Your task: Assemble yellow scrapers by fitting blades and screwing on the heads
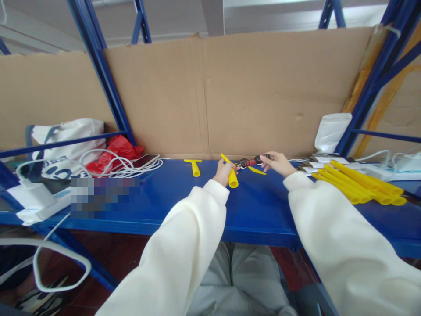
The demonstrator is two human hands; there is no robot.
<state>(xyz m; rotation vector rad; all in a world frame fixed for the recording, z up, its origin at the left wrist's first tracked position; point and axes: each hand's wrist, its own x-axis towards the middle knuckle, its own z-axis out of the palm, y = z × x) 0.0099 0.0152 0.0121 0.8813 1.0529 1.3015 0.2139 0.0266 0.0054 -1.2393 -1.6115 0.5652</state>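
My left hand [223,172] is closed around a yellow tube [233,180] with a thin crossbar at its far end; its round opening points towards me. To the right, my right hand [276,163] pinches the dark end of a slim red-and-black piece [250,162], whose exact kind I cannot make out. The other end of that piece reaches my left fingers. Just below it lies a flat yellow strip [257,170]. Left of my hands a second yellow T-shaped tube [195,168] rests on the blue shelf [263,210].
Several yellow tubes [365,184] lie stacked at the right, near a white packet [332,131]. At the left are white cables [144,166], a red bag [120,151], a white tote bag [69,145] and a power strip [46,208]. Cardboard [256,92] stands behind.
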